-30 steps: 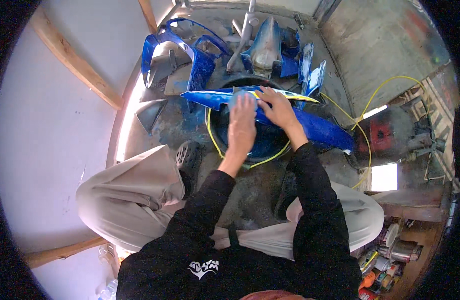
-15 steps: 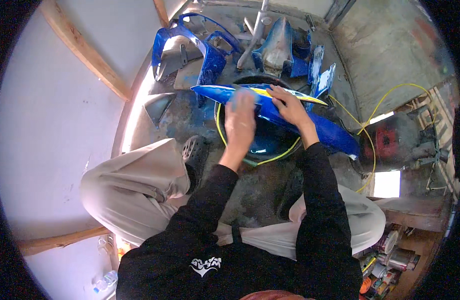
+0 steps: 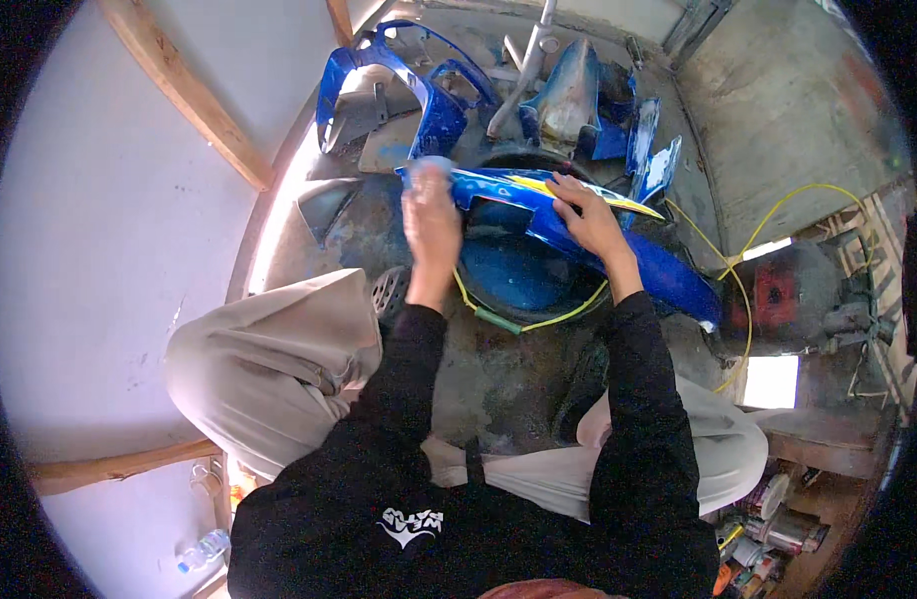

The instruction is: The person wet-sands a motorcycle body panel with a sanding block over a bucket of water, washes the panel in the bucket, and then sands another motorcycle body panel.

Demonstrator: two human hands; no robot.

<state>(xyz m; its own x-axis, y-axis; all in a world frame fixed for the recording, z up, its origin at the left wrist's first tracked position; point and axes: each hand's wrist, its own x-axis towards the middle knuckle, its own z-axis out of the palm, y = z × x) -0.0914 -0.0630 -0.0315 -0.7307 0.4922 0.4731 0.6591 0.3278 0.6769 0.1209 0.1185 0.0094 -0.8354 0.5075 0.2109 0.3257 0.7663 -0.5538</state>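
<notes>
A long blue motorcycle fairing panel [image 3: 666, 272] with yellow and white stripes lies slantwise across a round black tub [image 3: 483, 299]. My right hand [image 3: 592, 222] grips the panel near its middle, fingers over the striped part and thumb to the side. At the panel's left end is my left hand [image 3: 431, 225], smeared by motion. Its fingers are closed on a pale blue-grey pad [image 3: 433, 163] pressed to the panel's surface; what the pad is made of is too blurred to tell. Dark bluish water [image 3: 523, 275] shows inside the tub below the panel.
Other blue fairing parts [image 3: 439, 125] and a worn front piece [image 3: 568, 100] lie beyond the tub. A dark, red-marked machine [image 3: 778, 295] with a yellow hose [image 3: 750, 317] stands at right. A clear bottle [image 3: 204, 549] is at lower left, cans [image 3: 778, 524] at lower right.
My left hand has slid leftward along the panel with the pad, from near its middle to its left end. My right hand stays on the panel. The whole view has shifted slightly.
</notes>
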